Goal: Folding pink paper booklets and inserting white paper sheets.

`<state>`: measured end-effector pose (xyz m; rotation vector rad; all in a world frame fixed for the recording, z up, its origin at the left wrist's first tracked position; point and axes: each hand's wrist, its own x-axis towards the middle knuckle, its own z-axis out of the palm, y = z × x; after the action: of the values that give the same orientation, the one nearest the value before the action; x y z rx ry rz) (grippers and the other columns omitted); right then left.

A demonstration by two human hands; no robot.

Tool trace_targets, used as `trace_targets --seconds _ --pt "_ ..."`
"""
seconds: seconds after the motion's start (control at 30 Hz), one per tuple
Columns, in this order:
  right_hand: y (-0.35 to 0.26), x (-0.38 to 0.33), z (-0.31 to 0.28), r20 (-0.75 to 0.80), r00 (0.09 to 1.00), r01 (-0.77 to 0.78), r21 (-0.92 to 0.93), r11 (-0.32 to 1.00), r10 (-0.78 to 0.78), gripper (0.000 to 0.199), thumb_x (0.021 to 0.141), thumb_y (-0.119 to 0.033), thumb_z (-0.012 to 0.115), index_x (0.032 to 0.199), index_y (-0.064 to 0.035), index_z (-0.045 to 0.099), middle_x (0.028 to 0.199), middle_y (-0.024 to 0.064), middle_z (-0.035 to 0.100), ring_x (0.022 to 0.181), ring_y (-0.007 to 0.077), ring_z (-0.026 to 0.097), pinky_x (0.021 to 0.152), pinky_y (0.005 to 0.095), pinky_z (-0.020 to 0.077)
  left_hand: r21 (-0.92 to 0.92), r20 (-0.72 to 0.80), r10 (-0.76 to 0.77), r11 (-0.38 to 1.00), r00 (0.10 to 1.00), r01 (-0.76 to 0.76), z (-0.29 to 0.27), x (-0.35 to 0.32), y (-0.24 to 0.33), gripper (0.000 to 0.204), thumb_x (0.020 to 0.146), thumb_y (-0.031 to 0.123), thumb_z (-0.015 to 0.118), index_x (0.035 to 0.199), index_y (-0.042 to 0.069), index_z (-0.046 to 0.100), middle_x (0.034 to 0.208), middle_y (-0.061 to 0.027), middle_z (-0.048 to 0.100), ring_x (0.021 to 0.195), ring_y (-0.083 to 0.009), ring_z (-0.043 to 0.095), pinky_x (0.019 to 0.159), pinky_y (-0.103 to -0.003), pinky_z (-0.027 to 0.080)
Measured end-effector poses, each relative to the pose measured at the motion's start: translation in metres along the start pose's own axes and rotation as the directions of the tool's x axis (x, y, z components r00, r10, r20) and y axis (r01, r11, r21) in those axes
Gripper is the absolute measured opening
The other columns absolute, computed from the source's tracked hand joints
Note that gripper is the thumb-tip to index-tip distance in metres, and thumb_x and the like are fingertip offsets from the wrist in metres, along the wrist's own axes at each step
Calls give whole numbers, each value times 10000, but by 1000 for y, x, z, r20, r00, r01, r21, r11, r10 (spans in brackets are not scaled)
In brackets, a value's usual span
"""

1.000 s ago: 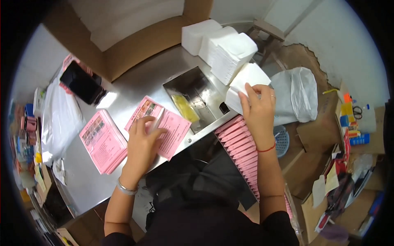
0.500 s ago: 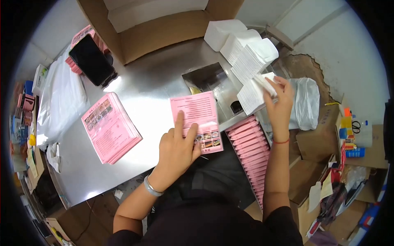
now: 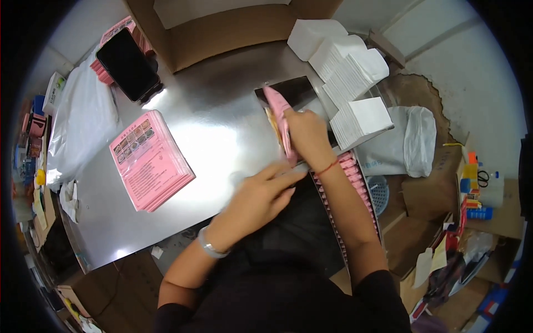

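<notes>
In my right hand (image 3: 308, 136) is a pink printed packet (image 3: 280, 119), gripped with the fingers closed around it. The packet stands on edge and looks partly folded, above a dark rectangular opening (image 3: 294, 91) in the metal table. My left hand (image 3: 258, 197) is just below, open, with its fingers stretched toward the packet's lower end; motion blur hides whether they touch it. Left of both hands lies a stack of pink printed packets (image 3: 147, 166). Under my right forearm a long box holds a row of pink packets (image 3: 352, 172).
Several stacks of folded white tissues (image 3: 361, 119) stand at the right back. An open cardboard box (image 3: 233, 41) sits at the far edge. A phone (image 3: 127, 64) leans at the left back, near white plastic bags (image 3: 80, 127). A blue basket (image 3: 378, 194) is at the right.
My right hand has left the tissue stack and now grips the pink packet, which has been lifted from flat and moved toward the opening. My left hand has come off its printed face.
</notes>
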<state>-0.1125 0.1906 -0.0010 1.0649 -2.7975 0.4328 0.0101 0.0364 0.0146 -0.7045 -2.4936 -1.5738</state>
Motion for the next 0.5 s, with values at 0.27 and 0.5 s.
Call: trace_targets --seconds 0.27,0.5 --pt "8 -51 -75 -600 771 -357 -130 925 213 205 855 -97 685 1030 9 675 901 148 615 855 304 581 754 392 484 844 -324 -325 324 889 426 -89 -70 -35 816 831 425 706 1492 100 356 1547 -309 217 1417 -505 229 1139 -612 173" --pt "16 -61 -71 -511 751 -409 136 902 418 220 872 -80 658 1054 36 697 943 138 572 910 286 541 799 385 460 674 -526 -335 396 781 624 -127 -75 -50 414 889 175 648 1255 29 523 1135 -200 548 1024 -372 524 872 -443 420"
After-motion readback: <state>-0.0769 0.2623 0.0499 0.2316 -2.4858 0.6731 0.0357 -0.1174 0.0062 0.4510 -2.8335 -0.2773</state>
